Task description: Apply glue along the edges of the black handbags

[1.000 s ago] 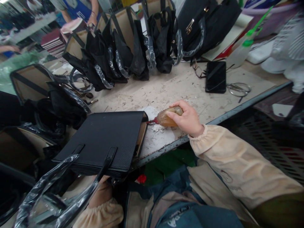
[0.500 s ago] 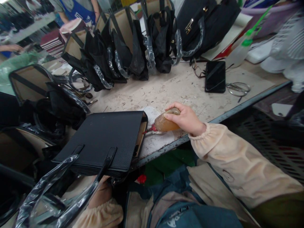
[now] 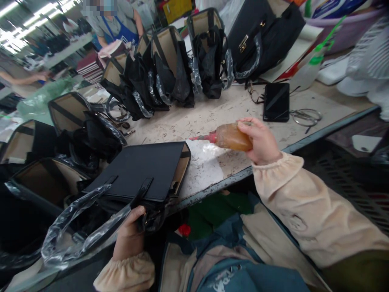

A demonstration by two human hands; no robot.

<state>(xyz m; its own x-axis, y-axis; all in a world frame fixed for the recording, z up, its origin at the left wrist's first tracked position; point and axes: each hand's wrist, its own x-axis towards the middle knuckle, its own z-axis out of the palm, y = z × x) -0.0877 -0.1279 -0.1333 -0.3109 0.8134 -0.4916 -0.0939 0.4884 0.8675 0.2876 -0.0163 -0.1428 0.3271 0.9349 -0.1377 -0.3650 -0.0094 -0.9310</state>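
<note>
A black handbag (image 3: pixel 148 164) lies flat at the front edge of the workbench, its open side showing a tan lining on the right. Its plastic-wrapped handles hang toward me. My left hand (image 3: pixel 131 227) grips the bag's near edge, thumb on top and the other fingers hidden underneath. In my right hand (image 3: pixel 261 140) is a squeeze bottle (image 3: pixel 231 136) of amber liquid, tilted on its side. Its red nozzle points left, above the bench and apart from the bag.
Several unfinished black bags (image 3: pixel 173 65) stand along the back, and more are on the left. A black phone (image 3: pixel 276 101), wire-rimmed glasses (image 3: pixel 306 116) and a clear bottle with a green spout (image 3: pixel 305 73) lie to the right. A person in a blue apron (image 3: pixel 117 30) stands beyond.
My right hand has drawn the squeeze bottle up and right, taking its nozzle off the bag's side opening. More of my left hand shows at the bag's near edge. The view has shifted slightly.
</note>
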